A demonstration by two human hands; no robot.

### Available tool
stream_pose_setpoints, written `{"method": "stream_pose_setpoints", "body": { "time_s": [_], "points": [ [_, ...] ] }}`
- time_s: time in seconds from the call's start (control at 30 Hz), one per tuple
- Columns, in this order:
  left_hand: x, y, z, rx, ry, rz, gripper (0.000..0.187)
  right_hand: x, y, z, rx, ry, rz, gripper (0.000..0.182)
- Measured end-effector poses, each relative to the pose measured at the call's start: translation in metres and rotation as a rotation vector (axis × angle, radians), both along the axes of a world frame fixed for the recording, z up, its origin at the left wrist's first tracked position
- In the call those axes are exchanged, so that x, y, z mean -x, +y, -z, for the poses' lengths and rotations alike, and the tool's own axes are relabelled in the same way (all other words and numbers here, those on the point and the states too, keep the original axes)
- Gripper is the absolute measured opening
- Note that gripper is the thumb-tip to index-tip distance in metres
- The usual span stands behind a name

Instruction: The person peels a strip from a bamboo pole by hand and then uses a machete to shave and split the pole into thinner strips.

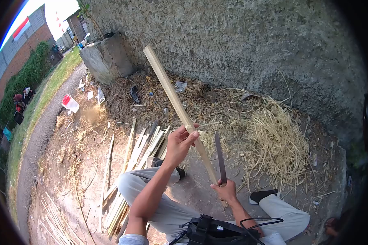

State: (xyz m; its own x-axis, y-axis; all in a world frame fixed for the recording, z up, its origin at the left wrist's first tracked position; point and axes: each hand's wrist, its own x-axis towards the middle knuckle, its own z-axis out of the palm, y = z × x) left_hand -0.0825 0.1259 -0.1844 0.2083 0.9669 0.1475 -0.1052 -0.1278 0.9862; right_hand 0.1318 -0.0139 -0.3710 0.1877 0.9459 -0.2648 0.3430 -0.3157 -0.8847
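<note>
A long, pale bamboo strip [167, 83] slants across the middle of the view, its far end up in front of the wall. My left hand [180, 145] is closed around it at about its middle, thumb on top. Its near end comes down to my right hand [225, 190], by the thumb. That hand grips a knife whose handle is hidden in the fist. The dark, narrow knife blade [220, 157] points up and away, just right of the strip. Pale shavings curl by my left fingers.
Split bamboo pieces [145, 145] lie stacked left of my legs. A heap of thin shavings [280, 145] is on the right, below a rough wall [241, 45]. A red and white container [70, 103] lies on the dirt, near a concrete block [108, 59]. People sit beyond the path.
</note>
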Motion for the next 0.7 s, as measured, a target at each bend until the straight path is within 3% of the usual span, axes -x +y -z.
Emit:
{"method": "stream_pose_setpoints", "body": {
  "time_s": [0.17, 0.37, 0.47, 0.7],
  "points": [
    [-0.007, 0.0, 0.001, -0.075, -0.047, -0.178, 0.037, 0.0, 0.0, -0.005, 0.045, 0.049, 0.026, 0.033],
    [0.005, 0.006, 0.004, 0.02, -0.135, -0.198, 0.037, -0.002, 0.0, 0.001, 0.048, 0.011, 0.005, 0.032],
    [0.008, 0.015, 0.01, -0.129, -0.193, -0.314, 0.036, -0.004, 0.0, 0.01, -0.041, -0.09, -0.044, 0.032],
    [0.016, 0.016, -0.002, -0.142, -0.194, -0.47, 0.033, -0.001, 0.001, 0.006, 0.005, -0.204, -0.135, 0.035]
  ]
}}
